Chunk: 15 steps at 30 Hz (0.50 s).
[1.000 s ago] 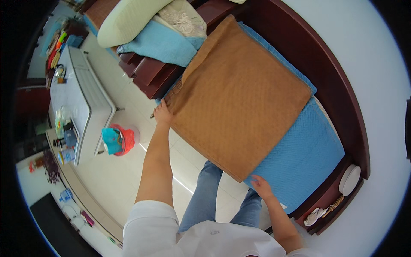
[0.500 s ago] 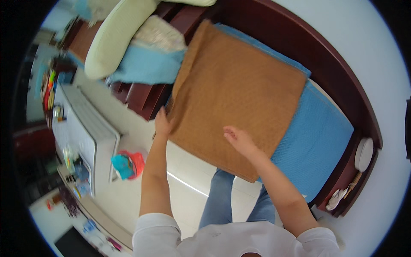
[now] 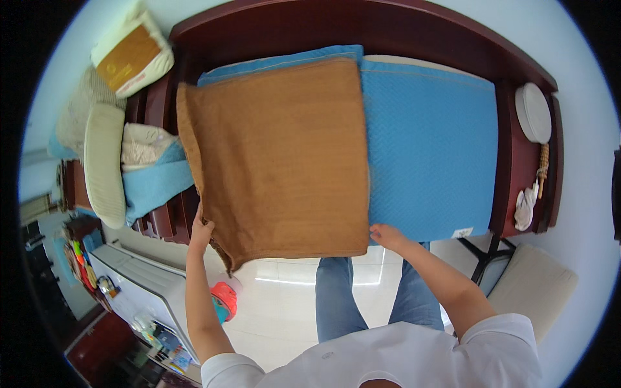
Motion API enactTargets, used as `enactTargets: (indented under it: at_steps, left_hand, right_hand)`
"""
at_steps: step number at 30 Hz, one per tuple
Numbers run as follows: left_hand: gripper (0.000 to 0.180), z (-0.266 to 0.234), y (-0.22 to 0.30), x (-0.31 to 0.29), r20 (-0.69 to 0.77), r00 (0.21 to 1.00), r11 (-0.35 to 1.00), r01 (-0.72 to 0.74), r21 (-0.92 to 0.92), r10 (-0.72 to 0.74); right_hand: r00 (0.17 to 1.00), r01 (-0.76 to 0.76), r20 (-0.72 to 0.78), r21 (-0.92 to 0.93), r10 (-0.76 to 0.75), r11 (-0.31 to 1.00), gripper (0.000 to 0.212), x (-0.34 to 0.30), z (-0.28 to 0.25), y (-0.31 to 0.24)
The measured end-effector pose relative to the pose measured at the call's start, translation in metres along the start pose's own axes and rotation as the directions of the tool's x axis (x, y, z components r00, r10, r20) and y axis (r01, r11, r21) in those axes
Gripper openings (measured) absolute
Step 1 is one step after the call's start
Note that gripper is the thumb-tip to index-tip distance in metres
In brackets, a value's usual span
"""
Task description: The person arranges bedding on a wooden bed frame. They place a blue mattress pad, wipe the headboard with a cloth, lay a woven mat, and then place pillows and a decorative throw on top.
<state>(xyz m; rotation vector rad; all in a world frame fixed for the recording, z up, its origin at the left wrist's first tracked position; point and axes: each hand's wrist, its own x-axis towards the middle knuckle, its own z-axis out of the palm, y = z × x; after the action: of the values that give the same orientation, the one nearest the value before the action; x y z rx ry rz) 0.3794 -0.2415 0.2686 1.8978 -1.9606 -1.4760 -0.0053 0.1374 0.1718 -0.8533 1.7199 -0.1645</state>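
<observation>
A brown seat mat (image 3: 284,161) lies over the left part of the blue quilted pads (image 3: 430,149) on a dark wooden bench. Its left side is rumpled and raised, and its front left corner hangs past the bench edge. My left hand (image 3: 202,231) grips that left edge, fingers closed round the cloth. At the front right corner of the mat, my right hand (image 3: 388,237) has its fingers curled in, where brown mat and blue pad meet. What is between those fingers cannot be made out.
The bench's dark wooden back (image 3: 414,32) curves behind the pads. A white round lidded box (image 3: 533,113) sits at the right end, near a white cloth (image 3: 526,207). At left are a pale green cushion (image 3: 105,165), a light blue cloth (image 3: 155,184) and a red basket (image 3: 224,297).
My view has turned, so the bench now lies straight across. My right hand has moved from above the mat to its front right corner. The left hand keeps hold of the left edge.
</observation>
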Motion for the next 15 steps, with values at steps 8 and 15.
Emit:
enactTargets:
  at_steps: [8,15]
  left_hand:
    - [0.058,0.183,0.3,-0.106,0.397,0.88,0.945,-0.149,-0.29,0.26]
    - [0.069,0.452,0.437,-0.163,0.622,0.531,0.814,-0.299,-0.497,0.575]
  right_hand:
    - [0.984,0.051,-0.176,0.395,0.021,0.917,0.031,-0.028,-0.031,0.079]
    - [0.911,0.042,-0.164,0.95,0.38,0.31,0.024,-0.087,-0.051,0.285]
